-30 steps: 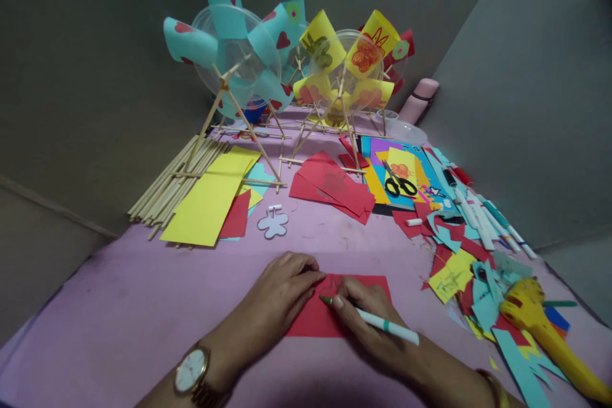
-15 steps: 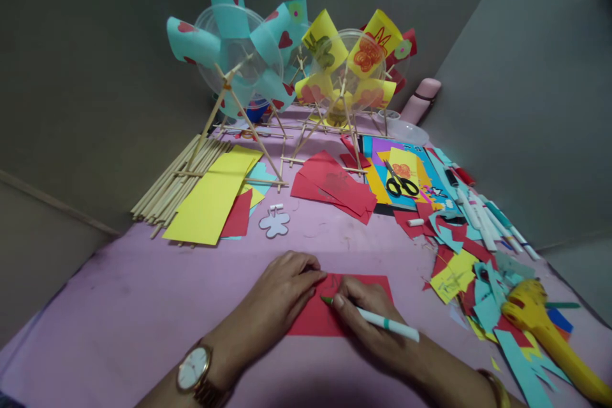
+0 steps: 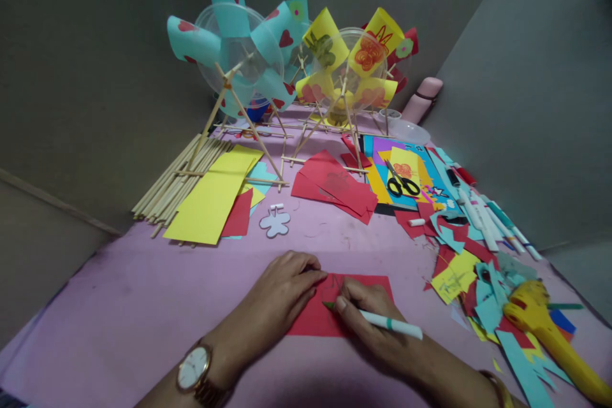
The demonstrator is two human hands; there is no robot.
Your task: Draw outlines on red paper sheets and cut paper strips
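A red paper sheet [image 3: 313, 322] lies flat near the front middle of the table, with dark pen lines at its top. My left hand [image 3: 285, 287] rests on its left part, fingers curled and pressed together; whether anything is under them is hidden. In my right hand [image 3: 370, 312] is a white marker [image 3: 394, 325] with a green tip, pinched and slanting, its tip at the paper's middle. Beyond the sheet sits a white butterfly cutout [image 3: 275, 223] with a dark outline.
Yellow strips [image 3: 210, 204] and wooden sticks [image 3: 167, 185] lie left. Paper pinwheels on stick stands [image 3: 258, 134] rise behind red sheets [image 3: 329, 182]. To the right are scissors [image 3: 403, 186], markers [image 3: 511, 226], paper scraps [image 3: 454, 277] and a yellow glue gun [image 3: 545, 325].
My right hand and the marker have shifted slightly right and down over the red paper. My left hand stays in place.
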